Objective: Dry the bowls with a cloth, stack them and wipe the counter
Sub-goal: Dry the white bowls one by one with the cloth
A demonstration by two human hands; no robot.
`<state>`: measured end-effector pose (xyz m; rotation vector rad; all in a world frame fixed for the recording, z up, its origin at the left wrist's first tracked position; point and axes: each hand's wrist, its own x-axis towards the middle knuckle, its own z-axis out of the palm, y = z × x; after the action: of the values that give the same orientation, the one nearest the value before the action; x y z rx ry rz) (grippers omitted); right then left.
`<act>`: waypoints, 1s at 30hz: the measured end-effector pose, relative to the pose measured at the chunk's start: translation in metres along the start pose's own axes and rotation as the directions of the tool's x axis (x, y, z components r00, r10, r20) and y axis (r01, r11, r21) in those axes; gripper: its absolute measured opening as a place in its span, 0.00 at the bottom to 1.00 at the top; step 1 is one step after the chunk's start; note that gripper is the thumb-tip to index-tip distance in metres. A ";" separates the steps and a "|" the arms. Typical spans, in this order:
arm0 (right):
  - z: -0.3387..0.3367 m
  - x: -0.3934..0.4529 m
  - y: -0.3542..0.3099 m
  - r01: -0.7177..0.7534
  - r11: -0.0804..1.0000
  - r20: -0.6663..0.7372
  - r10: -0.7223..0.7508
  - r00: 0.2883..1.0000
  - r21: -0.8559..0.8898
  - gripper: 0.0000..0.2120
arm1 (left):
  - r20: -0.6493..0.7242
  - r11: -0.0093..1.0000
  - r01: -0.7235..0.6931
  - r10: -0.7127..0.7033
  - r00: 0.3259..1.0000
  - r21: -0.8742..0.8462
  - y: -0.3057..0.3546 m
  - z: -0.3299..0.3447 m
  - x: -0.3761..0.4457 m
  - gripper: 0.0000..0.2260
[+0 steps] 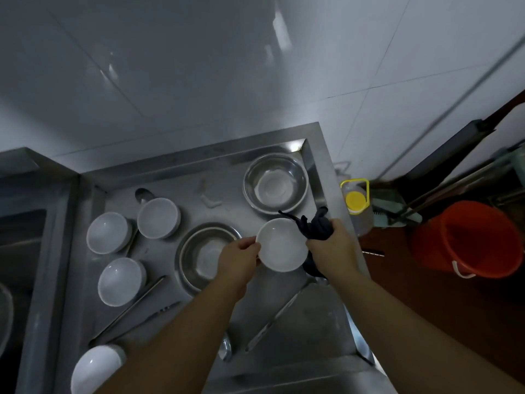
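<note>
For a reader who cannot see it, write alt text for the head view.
Over a steel counter, the left hand holds a white bowl by its rim while the right hand grips a dark cloth at its far edge. Four more white bowls and two steel bowls sit on the counter.

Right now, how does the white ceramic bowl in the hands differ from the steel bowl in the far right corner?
The white ceramic bowl is held above the counter by the left hand and right hand; the shiny steel bowl rests on the steel counter. The white one looks smaller and matte, the steel one wider and reflective. Both are round, upright and empty.
</note>
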<state>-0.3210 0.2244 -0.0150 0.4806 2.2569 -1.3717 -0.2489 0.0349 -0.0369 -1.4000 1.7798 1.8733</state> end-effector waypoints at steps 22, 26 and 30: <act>0.009 0.003 0.009 0.173 0.979 -0.041 -0.178 0.983 -0.105 0.15 | -0.130 0.947 -0.121 0.166 0.978 0.299 -0.009 0.009 -0.005 0.19; -0.006 -0.015 -0.003 0.264 0.954 -0.091 -0.278 0.956 -0.140 0.15 | -0.108 0.884 -0.163 0.232 0.967 0.439 -0.001 -0.017 -0.025 0.16; -0.010 -0.044 -0.017 0.320 0.928 -0.060 -0.336 0.940 -0.190 0.17 | -0.065 0.817 -0.212 0.290 0.955 0.537 0.003 -0.048 -0.053 0.09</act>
<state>-0.2948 0.2235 0.0256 0.1080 2.5962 -1.3033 -0.2000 0.0159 0.0117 -1.1514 2.4126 1.2366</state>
